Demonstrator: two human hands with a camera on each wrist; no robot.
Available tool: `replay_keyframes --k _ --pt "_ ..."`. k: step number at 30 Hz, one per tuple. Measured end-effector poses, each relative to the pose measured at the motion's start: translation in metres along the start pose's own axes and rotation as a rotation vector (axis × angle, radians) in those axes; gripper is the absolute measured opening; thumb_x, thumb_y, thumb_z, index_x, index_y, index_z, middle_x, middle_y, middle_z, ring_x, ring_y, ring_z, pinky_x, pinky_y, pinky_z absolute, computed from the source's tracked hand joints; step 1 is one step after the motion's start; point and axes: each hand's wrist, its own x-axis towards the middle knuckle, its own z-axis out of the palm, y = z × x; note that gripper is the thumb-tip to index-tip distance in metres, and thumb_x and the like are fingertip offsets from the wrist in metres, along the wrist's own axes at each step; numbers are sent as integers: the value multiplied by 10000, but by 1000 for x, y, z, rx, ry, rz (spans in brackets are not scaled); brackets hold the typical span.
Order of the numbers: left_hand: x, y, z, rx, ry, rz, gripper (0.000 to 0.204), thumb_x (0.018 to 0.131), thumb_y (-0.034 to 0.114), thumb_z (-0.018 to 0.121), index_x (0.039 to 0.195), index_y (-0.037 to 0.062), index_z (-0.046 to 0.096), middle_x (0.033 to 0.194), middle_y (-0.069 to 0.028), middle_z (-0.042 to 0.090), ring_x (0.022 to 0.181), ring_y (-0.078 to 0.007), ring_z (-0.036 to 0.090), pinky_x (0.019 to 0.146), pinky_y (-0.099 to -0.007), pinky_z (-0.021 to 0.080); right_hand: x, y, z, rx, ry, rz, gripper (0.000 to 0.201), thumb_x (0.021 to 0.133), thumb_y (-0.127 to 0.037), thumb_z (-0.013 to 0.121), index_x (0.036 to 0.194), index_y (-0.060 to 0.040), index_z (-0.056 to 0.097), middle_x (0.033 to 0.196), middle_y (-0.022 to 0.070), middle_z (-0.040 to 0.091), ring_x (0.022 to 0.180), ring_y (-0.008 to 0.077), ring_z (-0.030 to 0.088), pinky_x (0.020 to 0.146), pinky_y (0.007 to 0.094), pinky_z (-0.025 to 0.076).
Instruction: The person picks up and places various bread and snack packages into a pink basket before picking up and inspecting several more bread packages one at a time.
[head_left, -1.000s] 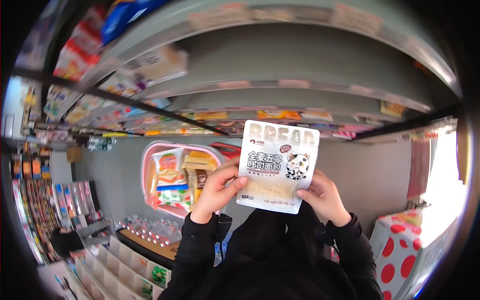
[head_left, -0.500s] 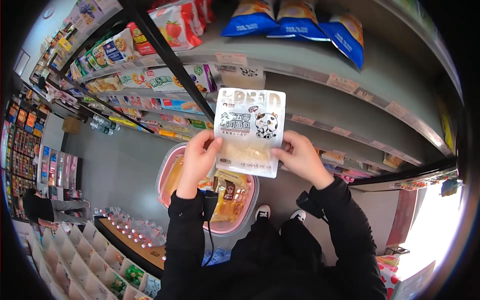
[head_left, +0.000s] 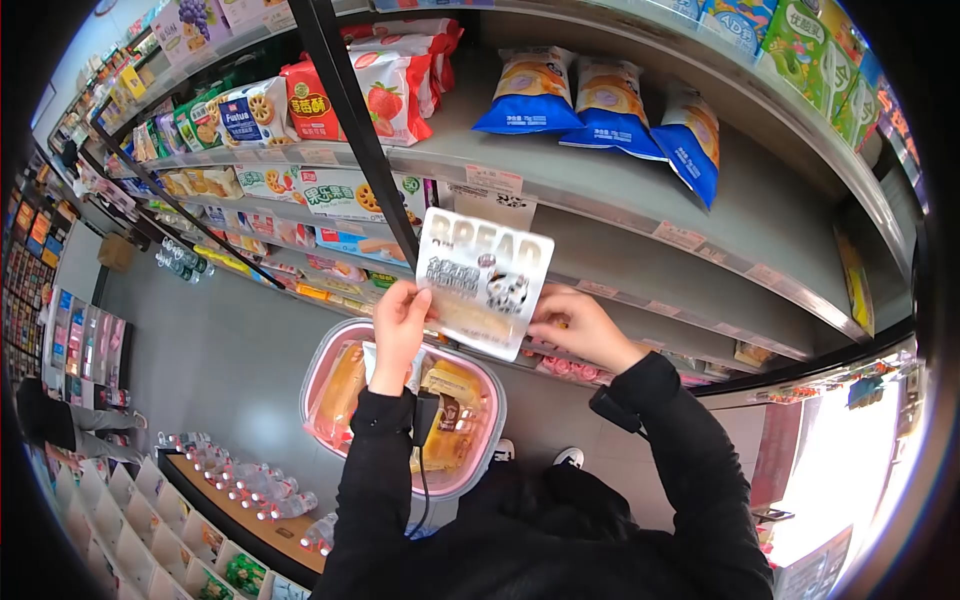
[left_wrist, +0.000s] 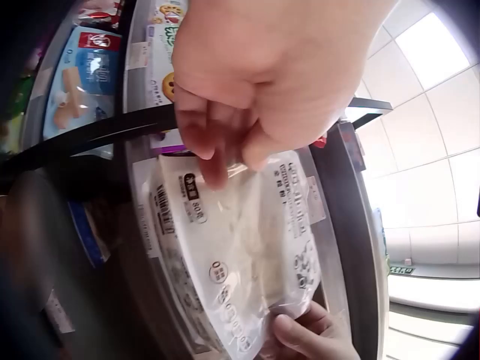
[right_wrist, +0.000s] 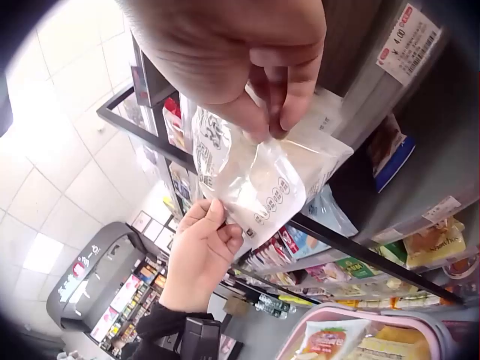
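Observation:
Both hands hold a white bag of bread [head_left: 487,280] with a cartoon cow and "BREAD" lettering, upright in front of the shelves. My left hand [head_left: 400,325] pinches its left edge, thumb on the front. At the lower right edge, my right hand [head_left: 588,328] grips between thumb and fingers, seen close in the right wrist view. A matching bag [head_left: 505,210] stands on the shelf behind, partly hidden by the held one. Below my left arm is a pink basket [head_left: 318,395] with packaged bread [head_left: 455,440] in it.
Blue-and-orange snack bags [head_left: 610,105] lie on the upper shelf, beside red strawberry packs [head_left: 385,95]. A black shelf post [head_left: 350,120] stands left of the held bag. Bottles [head_left: 250,485] and a white divided rack [head_left: 130,520] are at lower left. Another person [head_left: 60,420] is at far left.
The view has turned from the floor toward the shelves. The bag, level with the basket a second ago, is now before the shelf beside the matching bag and tilts slightly. Both hands keep holding it.

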Motion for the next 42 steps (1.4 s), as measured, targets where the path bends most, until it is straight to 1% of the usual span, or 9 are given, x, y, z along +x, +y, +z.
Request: replay_keyframes --k 3,7,11,14,27,31,33,35,42 --pt "-4 -8 -6 -111 75 -11 109 827 100 513 758 19 490 640 -19 538 549 -79 509 521 -198 400 4 5 -12 290 172 147 311 737 -119 613 1003 -4 502 934 114 544 791 151 553 652 250 452" --pt "-6 -5 -9 -98 69 -29 100 830 101 510 770 25 489 632 -19 542 547 -73 500 525 -197 402 58 23 -41 -195 407 236 576 661 -270 701 1106 -17 438 816 119 580 834 164 551 693 271 448" --pt "-6 -4 -9 -85 39 -57 106 834 99 505 767 20 483 645 -20 536 577 -76 502 550 -199 406 111 41 -49 -69 81 480 641 634 -302 723 1130 -5 448 1126 119 476 888 178 536 799 267 413" --pt "-8 -5 -11 -93 18 -95 115 838 98 500 763 13 479 655 -19 526 600 -80 502 575 -205 409 124 47 -45 -174 322 77 577 678 -379 669 1095 -24 489 1107 123 500 1014 177 460 843 282 367" --pt "21 4 11 -106 15 -108 125 841 106 494 761 12 471 638 -24 523 585 -76 502 549 -198 404 110 107 -71 -1063 778 -262 349 792 -300 506 1039 -54 525 1049 165 517 985 300 474 827 368 363" --pt "41 9 23 -101 79 -64 127 840 107 492 754 19 459 625 -27 528 545 -84 514 514 -197 406 80 67 -61 -835 532 136 307 777 -204 551 1034 -38 525 1010 160 547 957 287 499 810 356 385" --pt "48 11 26 -141 79 -47 121 840 107 489 759 24 457 624 -29 530 537 -83 515 504 -196 404 55 55 -45 -237 763 -39 299 820 -190 501 1038 13 506 914 118 567 766 202 540 698 288 427" --pt "52 12 29 -166 49 1 119 839 130 489 778 29 479 645 -33 545 555 -86 522 517 -206 416 32 40 -24 275 534 219 438 790 -241 562 1121 16 434 737 45 531 619 91 488 550 243 409" --pt "77 19 49 -147 -23 86 124 839 127 494 776 21 475 651 -36 540 575 -91 512 555 -207 395 51 20 -25 -117 417 26 418 705 -188 632 1013 44 469 672 81 522 557 146 489 516 268 400"
